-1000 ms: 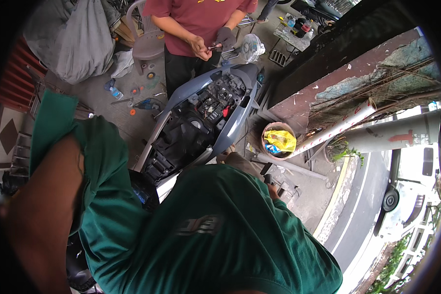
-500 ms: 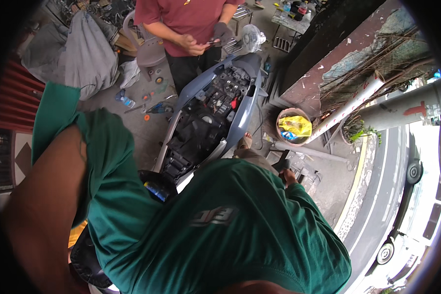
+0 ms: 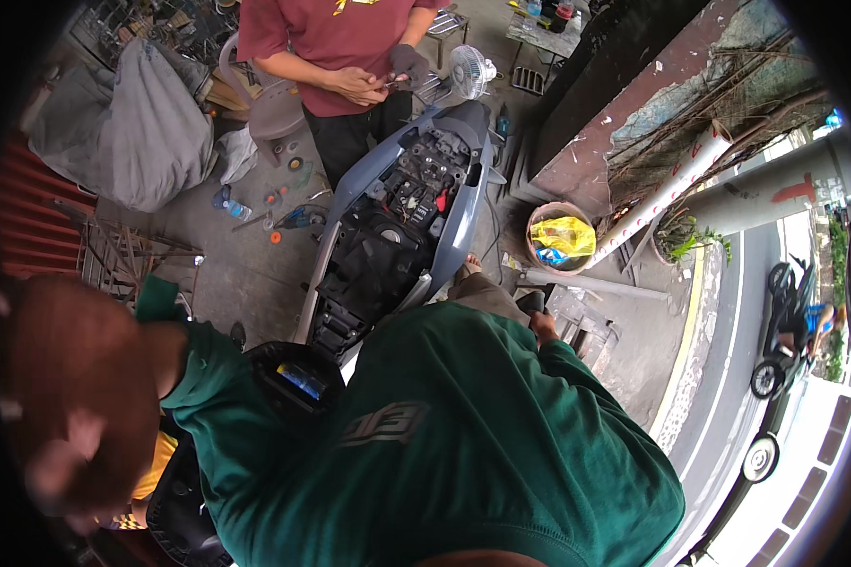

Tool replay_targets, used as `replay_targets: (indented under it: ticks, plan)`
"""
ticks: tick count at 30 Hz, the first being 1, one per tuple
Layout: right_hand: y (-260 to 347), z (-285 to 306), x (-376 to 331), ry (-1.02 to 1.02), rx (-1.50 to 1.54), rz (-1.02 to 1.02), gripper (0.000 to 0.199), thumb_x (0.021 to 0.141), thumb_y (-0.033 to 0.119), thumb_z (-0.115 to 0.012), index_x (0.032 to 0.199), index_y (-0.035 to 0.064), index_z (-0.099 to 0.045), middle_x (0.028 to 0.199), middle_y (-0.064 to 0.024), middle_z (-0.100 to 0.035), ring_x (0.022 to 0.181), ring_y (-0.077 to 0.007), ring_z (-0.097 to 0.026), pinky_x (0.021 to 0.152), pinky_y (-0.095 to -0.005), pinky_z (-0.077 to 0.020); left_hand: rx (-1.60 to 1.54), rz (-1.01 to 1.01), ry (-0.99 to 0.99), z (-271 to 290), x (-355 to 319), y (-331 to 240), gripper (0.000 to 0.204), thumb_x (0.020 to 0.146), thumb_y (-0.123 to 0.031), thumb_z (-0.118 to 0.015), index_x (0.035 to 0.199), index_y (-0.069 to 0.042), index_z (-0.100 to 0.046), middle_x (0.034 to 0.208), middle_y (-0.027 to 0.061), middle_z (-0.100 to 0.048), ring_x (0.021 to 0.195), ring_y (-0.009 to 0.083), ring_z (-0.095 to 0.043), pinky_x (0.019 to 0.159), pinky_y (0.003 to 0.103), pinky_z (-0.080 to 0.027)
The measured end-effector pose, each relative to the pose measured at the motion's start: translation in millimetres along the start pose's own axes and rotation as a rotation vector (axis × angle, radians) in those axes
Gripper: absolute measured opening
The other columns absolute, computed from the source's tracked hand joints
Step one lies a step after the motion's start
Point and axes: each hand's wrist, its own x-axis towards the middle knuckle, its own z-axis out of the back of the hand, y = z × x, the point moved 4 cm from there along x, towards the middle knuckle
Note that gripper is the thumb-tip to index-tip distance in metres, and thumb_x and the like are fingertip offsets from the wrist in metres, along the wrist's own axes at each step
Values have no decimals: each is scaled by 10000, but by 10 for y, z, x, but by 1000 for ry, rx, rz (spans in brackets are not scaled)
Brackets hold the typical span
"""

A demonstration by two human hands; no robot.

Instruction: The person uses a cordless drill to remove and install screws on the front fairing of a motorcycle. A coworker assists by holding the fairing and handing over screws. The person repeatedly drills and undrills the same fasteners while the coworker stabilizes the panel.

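My left arm is bent up at the left edge, and my left hand (image 3: 80,454) is smeared by motion close to the camera. Its fingers cannot be made out. Beyond my right knee, my right hand (image 3: 544,327) is closed around a dark object with a rounded end (image 3: 532,302), whose kind I cannot tell. Ahead stands a blue-grey scooter (image 3: 463,222) with its seat and covers off, baring black plastic and wiring. Next to my left side is a black tub-like part (image 3: 269,364) holding a blue packet (image 3: 302,381).
Across the scooter, a person in a maroon shirt (image 3: 298,33) handles something small, one hand gloved. A white fan (image 3: 468,73), a pot with a yellow bag (image 3: 565,233), a water bottle (image 3: 238,210) and a grey-covered heap (image 3: 151,132) stand around. The road (image 3: 728,331) runs along the right.
My left arm has swung, bringing the blurred hand into view at lower left. My right hand has shifted slightly left and up in view with the dark object. A motorbike has appeared on the road.
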Motion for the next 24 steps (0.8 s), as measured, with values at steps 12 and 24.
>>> replay_targets:
  ticks: [12,24]
  plan:
    - [-594,-85,219,189,-199,-61,690,835,346,-795,1397,-17,-633,1218,-249,-755,1114,-382,-738,954,-465,-567,575,1379,791,-1218,-4734,503,631,1036,-578,-621,1410,-71,-647,1456,222,-587,1371,464,-521,1142,592,-401]
    - [-859,-19,518,169,-94,-173,708,821,283,-802,1431,-23,-611,1263,-217,-745,1136,-348,-726,972,-453,-553,540,1762,758,-1358,-6450,-1230,807,1062,-709,-451,1617,-123,-451,1588,298,-452,1475,516,-413,1165,651,-370]
